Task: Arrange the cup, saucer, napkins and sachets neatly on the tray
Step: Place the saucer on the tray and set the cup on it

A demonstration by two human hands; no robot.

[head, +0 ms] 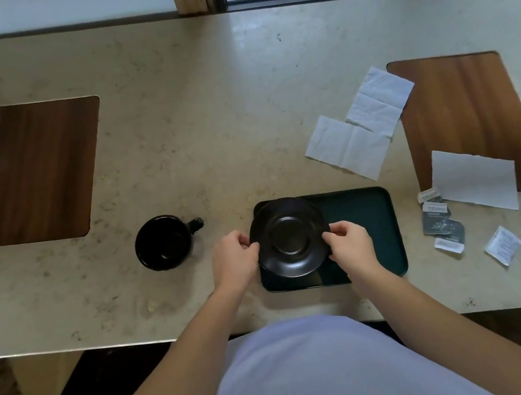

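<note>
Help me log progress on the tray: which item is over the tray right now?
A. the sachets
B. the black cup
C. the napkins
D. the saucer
D: the saucer sits over the left end of the tray, gripped at its rim by the left hand and right hand, while the cup stands on the counter to the tray's left.

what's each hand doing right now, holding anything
Left hand: closed on the left rim of the black saucer.
Right hand: closed on the saucer's right rim, over the tray.
</note>
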